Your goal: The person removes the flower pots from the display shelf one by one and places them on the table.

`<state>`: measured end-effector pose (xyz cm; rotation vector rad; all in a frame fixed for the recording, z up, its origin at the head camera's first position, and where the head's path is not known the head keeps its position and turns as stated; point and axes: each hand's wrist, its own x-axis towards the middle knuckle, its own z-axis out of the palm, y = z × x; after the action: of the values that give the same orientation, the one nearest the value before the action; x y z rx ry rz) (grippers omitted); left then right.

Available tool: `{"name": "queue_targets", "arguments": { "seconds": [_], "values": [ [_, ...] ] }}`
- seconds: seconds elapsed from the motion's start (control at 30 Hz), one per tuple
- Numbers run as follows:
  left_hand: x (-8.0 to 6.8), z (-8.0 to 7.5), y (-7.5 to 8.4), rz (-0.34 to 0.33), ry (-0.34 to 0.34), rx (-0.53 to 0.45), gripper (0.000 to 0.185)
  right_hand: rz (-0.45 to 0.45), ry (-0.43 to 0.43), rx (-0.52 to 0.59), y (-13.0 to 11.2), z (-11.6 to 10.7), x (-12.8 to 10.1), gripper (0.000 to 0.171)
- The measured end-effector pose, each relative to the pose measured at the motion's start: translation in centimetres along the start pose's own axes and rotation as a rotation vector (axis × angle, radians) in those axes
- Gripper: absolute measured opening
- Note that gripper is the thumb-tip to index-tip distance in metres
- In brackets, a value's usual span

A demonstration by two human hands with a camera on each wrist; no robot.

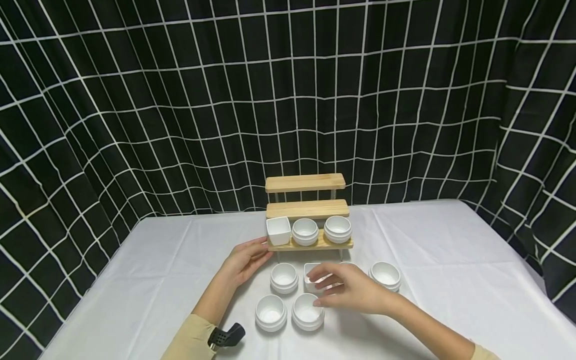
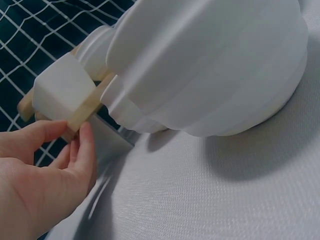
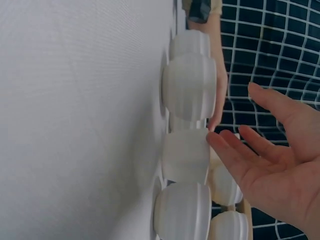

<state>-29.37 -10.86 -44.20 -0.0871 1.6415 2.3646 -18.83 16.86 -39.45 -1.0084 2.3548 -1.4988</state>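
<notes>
A three-tier wooden shelf (image 1: 306, 209) stands mid-table. Its bottom board (image 2: 87, 105) carries a square white pot (image 1: 278, 230) and two round ribbed pots (image 1: 305, 231). My left hand (image 1: 245, 260) pinches the left end of that board between thumb and fingertips (image 2: 85, 137). My right hand (image 1: 348, 291) hovers open over a second square pot (image 1: 309, 286) on the cloth. One of its fingertips (image 3: 215, 141) touches this square pot (image 3: 185, 155). Round white pots (image 1: 284, 277) sit around it. In the left wrist view one round pot (image 2: 210, 65) looms large.
A white cloth (image 1: 450, 280) covers the table, which ends at a black grid-patterned curtain (image 1: 135, 125) behind and at both sides. More round pots stand at the front left (image 1: 271, 312), front centre (image 1: 308, 311) and right (image 1: 385, 275). A black wrist camera (image 1: 227, 336) sits on my left forearm.
</notes>
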Motion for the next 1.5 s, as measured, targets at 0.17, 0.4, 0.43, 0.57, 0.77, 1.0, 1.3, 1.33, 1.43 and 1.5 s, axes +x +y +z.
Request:
{"name": "queue_targets", "arguments": {
  "seconds": [0.17,0.4,0.43,0.57,0.77,1.0,1.3,1.33,1.43,1.5],
  "values": [
    [0.0,0.0,0.0,-0.007,0.001,-0.003,0.045,0.013,0.016,-0.013,-0.1,-0.5,-0.1,0.047],
    [-0.1,0.0,0.1,-0.007,0.008,-0.004,0.045,-0.005,0.025,-0.01,-0.4,-0.6,0.7,0.045],
    [-0.1,0.0,0.2,-0.007,0.008,-0.003,0.045,-0.006,0.025,-0.011,-0.5,-0.7,0.9,0.044],
    [-0.1,0.0,0.2,-0.006,0.001,-0.003,0.045,0.003,0.03,-0.026,-0.8,-1.0,1.5,0.043],
    [0.1,0.0,0.0,0.002,-0.001,-0.006,0.046,0.012,0.036,-0.051,-1.1,-1.6,2.2,0.044],
    [0.2,-0.2,-0.1,-0.001,0.002,-0.005,0.046,-0.016,0.045,-0.059,-1.6,-2.1,3.2,0.043],
    [0.2,-0.1,0.0,-0.003,0.005,0.0,0.046,-0.06,0.06,-0.047,-2.2,-2.8,4.3,0.041],
    [0.1,-0.1,0.0,-0.005,0.006,0.0,0.046,-0.057,0.063,-0.047,-2.2,-2.8,4.4,0.042],
    [0.1,-0.1,0.0,-0.01,0.012,-0.003,0.045,-0.044,0.07,-0.042,-2.5,-3.0,4.9,0.043],
    [0.1,-0.1,0.0,-0.009,0.013,-0.004,0.045,-0.028,0.081,-0.047,-2.7,-3.1,5.2,0.043]
  ]
}}
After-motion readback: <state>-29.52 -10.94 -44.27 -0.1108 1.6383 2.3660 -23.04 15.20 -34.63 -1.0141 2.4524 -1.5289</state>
